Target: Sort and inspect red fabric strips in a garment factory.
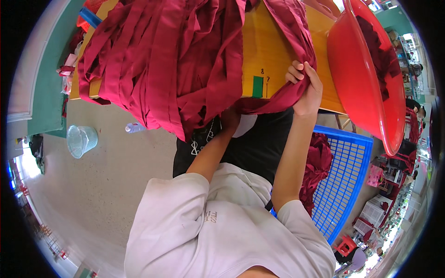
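Observation:
A large heap of dark red fabric strips (160, 60) lies over the wooden table (262, 41) and hangs down past its front edge. My right hand (307, 88) is closed round a dark red fabric strip (293, 28) that comes from the far side of the table. From that hand the strip sags left along the table's front edge toward the heap. Under the hanging heap is my left hand (230, 119), close to the strip's lower left end. Its fingers are hidden by the fabric, so their grip does not show.
At the right a red plastic basin (354, 78) with dark red cloth inside is tilted against the table. Below it stands a blue plastic basket (342, 171) beside more dark red fabric (320, 160). A translucent bucket (82, 140) and a bottle (135, 127) are on the floor at left.

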Demonstrator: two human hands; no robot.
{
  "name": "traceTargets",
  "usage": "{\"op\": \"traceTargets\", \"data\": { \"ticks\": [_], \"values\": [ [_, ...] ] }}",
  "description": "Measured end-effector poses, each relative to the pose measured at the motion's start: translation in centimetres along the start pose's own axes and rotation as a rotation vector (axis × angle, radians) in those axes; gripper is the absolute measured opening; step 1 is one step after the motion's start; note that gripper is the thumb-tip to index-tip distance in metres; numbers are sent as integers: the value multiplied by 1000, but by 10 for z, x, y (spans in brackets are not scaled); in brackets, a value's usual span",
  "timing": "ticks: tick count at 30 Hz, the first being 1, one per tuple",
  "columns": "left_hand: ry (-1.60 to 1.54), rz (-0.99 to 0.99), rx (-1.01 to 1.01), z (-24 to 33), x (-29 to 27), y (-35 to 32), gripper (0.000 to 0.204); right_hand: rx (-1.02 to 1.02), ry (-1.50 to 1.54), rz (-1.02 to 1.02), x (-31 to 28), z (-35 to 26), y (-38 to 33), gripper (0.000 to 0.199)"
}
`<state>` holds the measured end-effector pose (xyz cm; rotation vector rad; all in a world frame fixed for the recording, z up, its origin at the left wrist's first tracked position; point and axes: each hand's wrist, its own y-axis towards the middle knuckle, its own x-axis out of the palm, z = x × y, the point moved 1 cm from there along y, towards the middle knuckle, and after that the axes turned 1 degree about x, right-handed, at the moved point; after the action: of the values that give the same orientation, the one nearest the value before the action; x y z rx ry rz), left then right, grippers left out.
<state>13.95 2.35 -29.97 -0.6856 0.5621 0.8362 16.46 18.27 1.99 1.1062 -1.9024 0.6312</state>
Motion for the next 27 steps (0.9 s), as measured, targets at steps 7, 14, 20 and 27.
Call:
{"op": "traceTargets", "data": {
  "ticks": [7, 14, 20, 27],
  "values": [
    [350, -248, 282, 1, 14, -2, 44, -21, -108, 147, 8, 1, -2, 13],
    [493, -418, 188, -31, 31, 12, 61, 10, -81, 35, 16, 10, 0, 12],
    [437, -377, 528, 57, -69, -71, 36, 38, -96, -50, -1, 2, -3, 27],
    [-214, 218, 915, 188, -287, -111, 14, 28, -353, 180, 22, 10, 1, 19]
  ]
}}
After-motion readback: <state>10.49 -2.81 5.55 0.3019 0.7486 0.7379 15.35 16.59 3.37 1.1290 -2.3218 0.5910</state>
